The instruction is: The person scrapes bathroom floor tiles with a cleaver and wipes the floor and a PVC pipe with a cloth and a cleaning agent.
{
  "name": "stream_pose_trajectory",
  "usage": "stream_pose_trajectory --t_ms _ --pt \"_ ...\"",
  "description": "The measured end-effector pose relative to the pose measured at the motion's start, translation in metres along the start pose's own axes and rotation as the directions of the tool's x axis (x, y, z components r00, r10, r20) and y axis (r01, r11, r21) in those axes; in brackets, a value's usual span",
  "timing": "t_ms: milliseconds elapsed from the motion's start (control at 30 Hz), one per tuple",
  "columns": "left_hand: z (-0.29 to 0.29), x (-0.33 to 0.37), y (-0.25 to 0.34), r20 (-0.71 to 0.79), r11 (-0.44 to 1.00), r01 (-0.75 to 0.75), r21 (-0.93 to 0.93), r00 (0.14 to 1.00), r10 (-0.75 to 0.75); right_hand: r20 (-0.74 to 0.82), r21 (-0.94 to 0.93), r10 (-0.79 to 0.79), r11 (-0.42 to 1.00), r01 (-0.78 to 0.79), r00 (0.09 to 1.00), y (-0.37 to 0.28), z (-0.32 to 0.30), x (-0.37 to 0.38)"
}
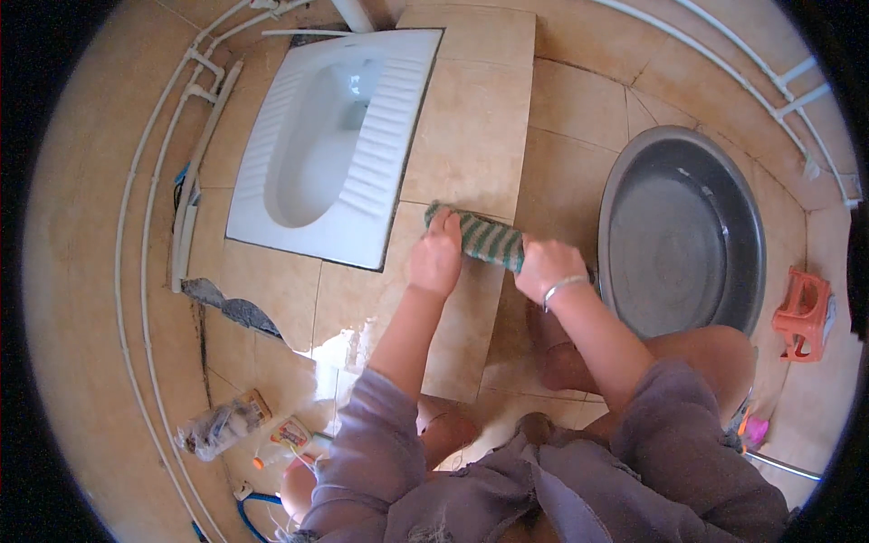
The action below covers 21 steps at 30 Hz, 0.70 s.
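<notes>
metal basin (681, 237): large, grey, on tiled floor just right of the hands. squat toilet pan (330, 145): white, upper left. striped cloth (484, 238): green, rolled, held over the tile step; likely soft, light, perhaps wet; grip at both ends. left hand (436, 260), right hand (547, 269): each closed round one end.

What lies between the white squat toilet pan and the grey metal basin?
In the head view, tan floor tiles and the green striped cloth lie between the white squat toilet pan and grey metal basin.

Beige tiled floor (579, 100), raised tile step; white pipes (136, 226) along wall; daylight patch on wet tiles.
</notes>
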<state>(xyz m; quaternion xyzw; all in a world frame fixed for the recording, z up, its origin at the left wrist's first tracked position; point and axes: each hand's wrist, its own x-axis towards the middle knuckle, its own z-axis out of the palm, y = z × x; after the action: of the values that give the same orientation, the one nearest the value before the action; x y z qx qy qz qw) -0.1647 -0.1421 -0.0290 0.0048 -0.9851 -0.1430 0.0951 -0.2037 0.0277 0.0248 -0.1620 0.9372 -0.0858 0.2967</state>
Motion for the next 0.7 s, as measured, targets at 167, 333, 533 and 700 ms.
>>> stream_pose_trajectory --t_ms 167,333,533,700 --pt "0.002 -0.011 0.002 -0.027 1.0 -0.014 0.021 1.0 0.015 -0.081 -0.054 -0.076 0.996 0.072 0.994 0.006 0.014 -0.001" --pt "-0.016 -0.078 -0.02 0.002 0.997 -0.041 0.059 0.999 0.041 -0.104 0.0 -0.205 0.979 0.206 0.973 -0.015 0.079 -0.04" --pt "-0.076 -0.126 -0.053 0.347 0.951 0.29 0.109 0.885 -0.31 -0.166 0.048 -0.522 0.843 0.536 0.837 -0.074 0.121 -0.068" --pt "-0.094 -0.153 -0.082 0.132 0.959 0.27 0.085 0.951 -0.28 -0.296 0.025 -0.59 0.782 0.623 0.752 -0.106 0.116 -0.063"
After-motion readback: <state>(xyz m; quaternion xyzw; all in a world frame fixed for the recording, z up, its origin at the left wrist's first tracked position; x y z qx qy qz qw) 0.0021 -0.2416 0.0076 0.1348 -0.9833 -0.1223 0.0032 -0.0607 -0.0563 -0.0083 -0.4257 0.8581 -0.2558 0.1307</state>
